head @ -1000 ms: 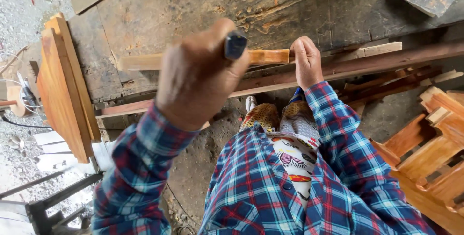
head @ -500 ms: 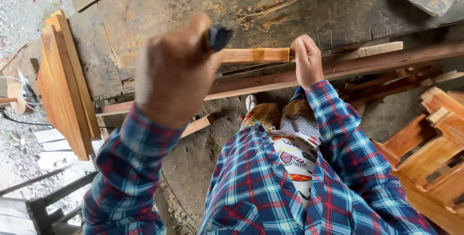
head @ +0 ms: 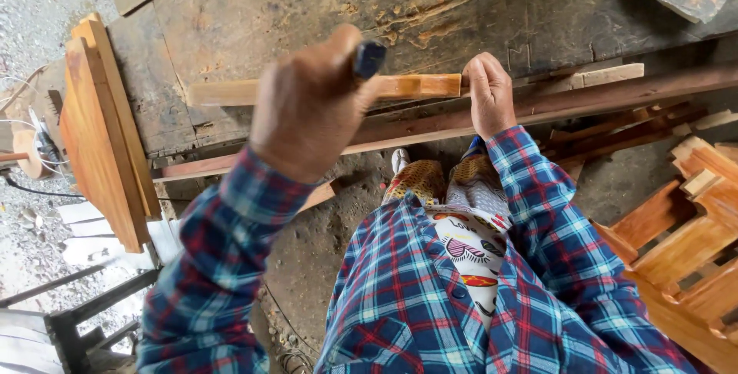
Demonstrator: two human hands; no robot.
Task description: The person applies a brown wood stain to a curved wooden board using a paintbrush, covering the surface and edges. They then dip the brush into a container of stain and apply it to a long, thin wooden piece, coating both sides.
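Location: rough outdoor woodworking workshop.
I stand at a worn, scarred plank surface [head: 254,13] carrying a cut wooden strip [head: 323,91] and long reddish battens [head: 584,97]. Finished orange-brown boards [head: 96,136] lean at the left; slatted wooden frames [head: 684,228] are stacked right. Ground: packed dirt and gravel [head: 46,5].

Left hand [head: 311,109] covers most of the dark tool handle [head: 368,59]; its working end hidden. Light wooden strip [head: 419,86] partly hidden behind both hands. Orange wooden frame [head: 684,243] cut off at right edge.
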